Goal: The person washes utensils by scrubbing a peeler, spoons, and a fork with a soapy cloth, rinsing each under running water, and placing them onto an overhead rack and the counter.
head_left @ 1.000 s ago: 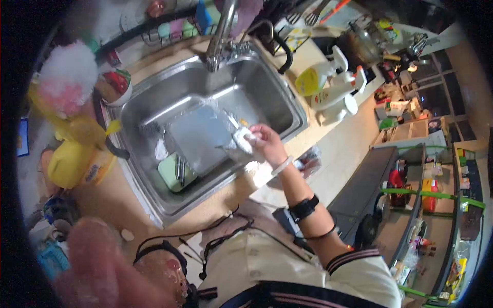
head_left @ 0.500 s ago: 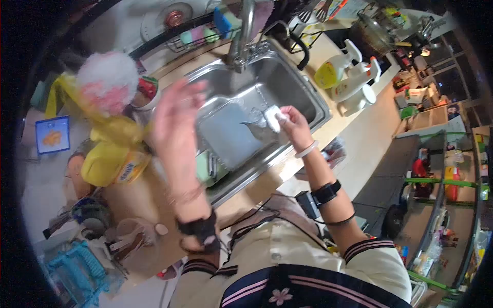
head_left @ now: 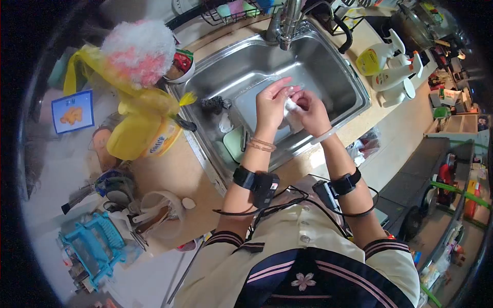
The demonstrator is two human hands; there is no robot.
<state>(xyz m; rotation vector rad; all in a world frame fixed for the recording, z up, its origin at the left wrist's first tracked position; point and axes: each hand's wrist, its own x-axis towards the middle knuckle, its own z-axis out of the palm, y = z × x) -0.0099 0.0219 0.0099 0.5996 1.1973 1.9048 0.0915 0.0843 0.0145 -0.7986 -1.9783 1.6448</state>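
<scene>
Over the metal sink (head_left: 221, 64), my two hands are together around a small white piece (head_left: 289, 105) with some clear, film-like material hanging below it. My right hand (head_left: 313, 114) pinches the piece from the right. From the other side, my left hand (head_left: 272, 107) has its thumb and fingers closed at its top; its exact kind I cannot tell. A translucent flat board or tray (head_left: 250, 102) lies in the sink beneath my hands. Near my left wrist are a pale green dish (head_left: 233, 143) and a dark scouring pad (head_left: 211, 104).
The faucet (head_left: 281, 33) rises at the sink's back. Spray bottles (head_left: 393, 79) stand on the right counter. To the left are a yellow jug (head_left: 138, 136), a fluffy pink-and-white duster (head_left: 138, 54), a clear container (head_left: 164, 215) and a blue rack (head_left: 95, 246).
My left hand has come from the left, where it was raised and open, to meet my right hand at the white piece. The head view has shifted, showing the sink farther right.
</scene>
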